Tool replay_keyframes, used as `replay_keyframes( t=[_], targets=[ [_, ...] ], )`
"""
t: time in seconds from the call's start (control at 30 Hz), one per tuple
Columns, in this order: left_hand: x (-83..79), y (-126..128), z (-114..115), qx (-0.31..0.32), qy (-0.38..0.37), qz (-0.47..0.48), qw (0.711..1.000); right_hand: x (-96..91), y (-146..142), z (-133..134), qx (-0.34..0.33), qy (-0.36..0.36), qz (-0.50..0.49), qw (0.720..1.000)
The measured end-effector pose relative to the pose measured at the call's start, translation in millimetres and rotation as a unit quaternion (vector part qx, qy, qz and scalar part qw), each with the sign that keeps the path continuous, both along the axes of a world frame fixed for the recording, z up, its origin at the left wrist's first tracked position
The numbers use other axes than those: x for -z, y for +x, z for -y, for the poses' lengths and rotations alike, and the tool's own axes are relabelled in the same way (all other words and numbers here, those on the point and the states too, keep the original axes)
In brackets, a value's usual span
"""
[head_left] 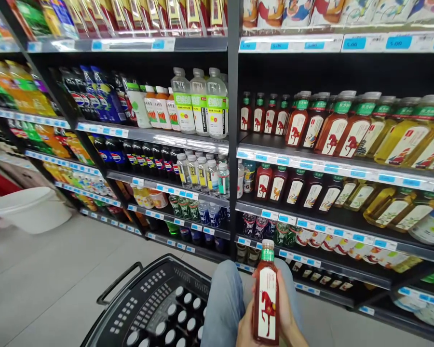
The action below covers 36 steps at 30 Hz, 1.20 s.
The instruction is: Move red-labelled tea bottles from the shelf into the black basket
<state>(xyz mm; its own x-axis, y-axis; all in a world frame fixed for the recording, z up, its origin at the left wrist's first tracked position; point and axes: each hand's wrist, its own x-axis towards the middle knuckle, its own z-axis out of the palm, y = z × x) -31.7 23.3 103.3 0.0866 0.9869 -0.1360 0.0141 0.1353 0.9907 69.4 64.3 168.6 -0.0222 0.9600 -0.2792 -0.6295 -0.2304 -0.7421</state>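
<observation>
Between the left hand (246, 327) and right hand (291, 318), both clasping it, stands a bottle (266, 301).

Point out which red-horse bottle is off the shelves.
The green-capped bottle held upright between the left hand and right hand, low in view; every other one stands on the shelves.

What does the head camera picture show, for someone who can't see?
The left hand and right hand hold a red drink bottle with a horse label, facing shelves of drinks. A black basket holds white-capped bottles.
</observation>
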Motion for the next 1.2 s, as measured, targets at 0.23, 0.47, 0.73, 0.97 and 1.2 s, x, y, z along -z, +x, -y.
replay_keyframes(
  t=[0.23, 0.47, 0.73, 0.97, 1.2],
  targets=[
    [-25.7, -3, 12, 0.049, 0.042, 0.005, 0.998, -10.8, 8, 1, -0.061, -0.024, -0.039, 0.997],
    [-31.1, -5, 16, 0.093, 0.094, -0.014, 0.991, -12.3, 14, 4, -0.068, -0.001, -0.047, 0.997],
    [-22.6, -5, 18, 0.105, 0.115, -0.005, 0.988, -16.7, 16, 4, -0.07, -0.003, -0.028, 0.997],
    [-15.6, -2, 16, 0.109, 0.118, 0.003, 0.987, -7.7, 19, 3, -0.036, 0.001, -0.051, 0.998],
    [-11.9, -3, 18, 0.103, 0.102, -0.022, 0.989, -5.0, 23, 2, -0.059, -0.003, -0.065, 0.996]
  ],
)
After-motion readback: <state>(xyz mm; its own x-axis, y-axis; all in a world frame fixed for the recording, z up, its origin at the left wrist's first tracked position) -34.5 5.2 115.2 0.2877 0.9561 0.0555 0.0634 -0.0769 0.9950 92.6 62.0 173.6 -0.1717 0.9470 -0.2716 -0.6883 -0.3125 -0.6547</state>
